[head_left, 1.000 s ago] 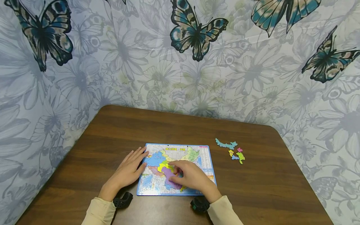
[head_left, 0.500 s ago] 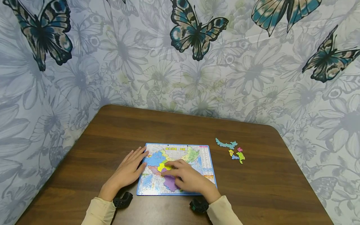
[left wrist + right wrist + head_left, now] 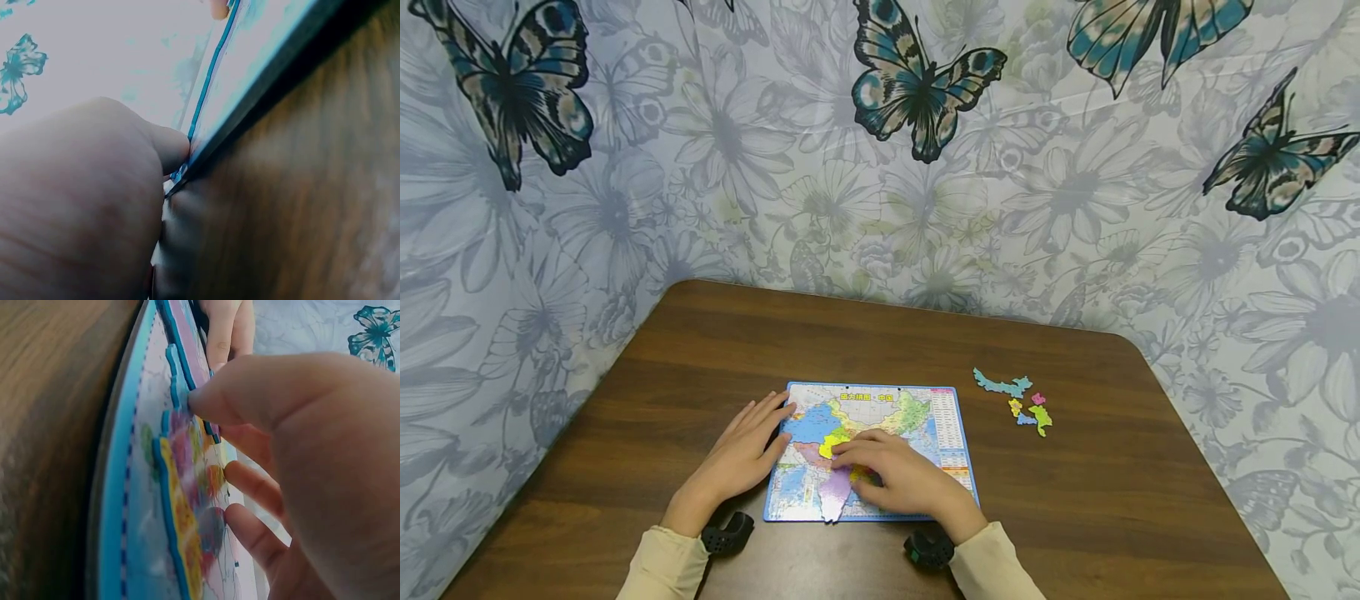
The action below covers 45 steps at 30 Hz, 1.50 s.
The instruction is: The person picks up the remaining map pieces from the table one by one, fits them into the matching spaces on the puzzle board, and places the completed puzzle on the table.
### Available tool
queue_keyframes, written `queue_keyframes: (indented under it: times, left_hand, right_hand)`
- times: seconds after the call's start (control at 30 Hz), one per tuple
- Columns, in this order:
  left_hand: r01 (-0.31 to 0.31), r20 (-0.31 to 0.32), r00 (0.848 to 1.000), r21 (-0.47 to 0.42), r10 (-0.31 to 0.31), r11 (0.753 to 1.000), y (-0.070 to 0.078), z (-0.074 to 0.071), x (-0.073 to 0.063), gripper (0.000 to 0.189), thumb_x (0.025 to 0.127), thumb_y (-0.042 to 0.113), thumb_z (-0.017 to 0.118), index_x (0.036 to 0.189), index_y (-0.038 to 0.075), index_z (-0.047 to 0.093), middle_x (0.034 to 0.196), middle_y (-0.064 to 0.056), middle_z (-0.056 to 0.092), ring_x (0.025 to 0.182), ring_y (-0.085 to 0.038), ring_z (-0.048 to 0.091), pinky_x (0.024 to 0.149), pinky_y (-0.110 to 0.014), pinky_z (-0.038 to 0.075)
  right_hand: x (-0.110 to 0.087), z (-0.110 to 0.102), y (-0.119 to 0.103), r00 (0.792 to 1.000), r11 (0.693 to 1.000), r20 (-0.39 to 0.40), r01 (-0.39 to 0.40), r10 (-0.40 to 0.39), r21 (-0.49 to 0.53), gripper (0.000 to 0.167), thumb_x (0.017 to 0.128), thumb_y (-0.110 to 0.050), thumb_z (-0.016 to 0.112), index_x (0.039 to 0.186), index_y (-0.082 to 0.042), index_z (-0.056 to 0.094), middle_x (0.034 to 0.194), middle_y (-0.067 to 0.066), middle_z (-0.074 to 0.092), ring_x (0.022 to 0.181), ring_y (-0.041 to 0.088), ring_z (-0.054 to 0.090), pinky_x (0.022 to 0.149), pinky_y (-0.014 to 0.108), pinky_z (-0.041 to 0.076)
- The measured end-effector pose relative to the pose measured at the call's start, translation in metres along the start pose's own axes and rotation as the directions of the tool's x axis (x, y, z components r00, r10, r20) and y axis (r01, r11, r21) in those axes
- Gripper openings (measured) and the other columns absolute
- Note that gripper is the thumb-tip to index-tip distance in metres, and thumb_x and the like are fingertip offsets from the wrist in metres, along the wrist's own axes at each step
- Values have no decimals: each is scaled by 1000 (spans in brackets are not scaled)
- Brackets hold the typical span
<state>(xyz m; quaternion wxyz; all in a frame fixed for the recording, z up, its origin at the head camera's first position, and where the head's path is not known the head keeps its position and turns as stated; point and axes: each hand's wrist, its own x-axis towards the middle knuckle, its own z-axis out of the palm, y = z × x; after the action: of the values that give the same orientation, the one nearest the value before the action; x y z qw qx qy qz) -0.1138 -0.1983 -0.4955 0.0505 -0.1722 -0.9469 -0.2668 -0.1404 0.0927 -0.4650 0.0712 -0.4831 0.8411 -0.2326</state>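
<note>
A map puzzle board (image 3: 880, 515) with a blue border lies flat on the table. My left hand (image 3: 741, 454) rests at its left edge with fingers extended, the thumb touching the rim in the left wrist view. On the board, my right hand (image 3: 906, 477) holds a purple puzzle piece (image 3: 835, 493) at its upper right part, fingers bent around it. That piece lies askew, its tip reaching the board's front edge. In the right wrist view the thumb is against the raised piece (image 3: 190, 347). The fingers partly hide the piece. Beside it lies a yellow piece (image 3: 827, 447).
Several loose puzzle pieces lie on the table to the right of the board: a long light-blue one (image 3: 1002, 384), a green one (image 3: 1041, 420), a pink one (image 3: 1037, 398) and smaller ones. The brown table (image 3: 1097, 500) meets a butterfly-patterned wall covering (image 3: 730, 208).
The purple piece has turned and shifted left and toward the board's front edge. My right fingers have moved slightly left with it. My left hand has stayed in place.
</note>
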Motion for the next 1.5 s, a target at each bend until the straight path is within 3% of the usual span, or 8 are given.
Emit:
queue_keyframes:
  times: [0.23,0.43,0.77,0.93,1.13,1.27,1.5]
  left_hand:
    - [10,-3,1000,-4,-10,1000,1,-1,0,50,105,23,59,151,3,51,163,-18,39,153,-40,31,125,-61,20]
    - [8,-2,1000,-7,-8,1000,1,-1,0,50,105,23,59,150,3,52,163,-18,39,153,-40,32,125,-62,20]
    - [26,27,999,-17,-26,1000,0,-1,-1,56,106,34,57,153,6,49,165,-16,36,155,-39,29,126,-60,18]
    - [28,27,999,-14,-27,1000,0,-1,-1,58,105,35,58,154,6,48,165,-16,37,155,-38,29,126,-60,18]
    - [27,27,999,-22,-27,999,1,-2,-1,57,105,34,58,154,6,48,165,-16,37,155,-38,29,126,-60,18]
    - [36,30,999,-23,-35,999,1,-2,-1,56,105,34,58,154,7,49,165,-16,37,155,-38,29,126,-60,17]
    - [45,32,999,-32,-44,998,2,-3,-1,57,106,35,57,154,6,48,165,-16,37,155,-39,28,126,-60,17]
  right_hand:
    - [1,1,-2,1000,999,-30,-6,5,-35,34,97,-32,74,131,-24,72,127,-10,64,114,8,56,98,29,51]
    - [2,4,-4,996,998,-73,-59,56,-36,31,94,-41,77,119,-24,77,111,-11,65,96,5,50,80,19,46]
    - [5,9,-7,986,992,-134,-112,103,-60,28,92,-44,78,109,-22,77,105,-9,64,89,4,51,79,19,49]
    - [3,6,-5,990,994,-98,-108,105,-25,30,90,-43,80,111,-23,77,107,-11,65,92,4,52,81,19,49]
    - [1,2,-1,995,995,-34,-93,94,32,22,93,-30,79,114,-23,77,105,-13,67,88,2,52,79,17,48]
    - [3,5,-2,995,995,-36,-94,95,22,19,93,-31,79,111,-23,78,96,-16,65,82,1,49,74,15,44]
    - [5,8,-7,989,990,-57,-137,136,-11,19,92,-36,80,107,-25,75,92,-17,61,84,0,49,77,16,46]
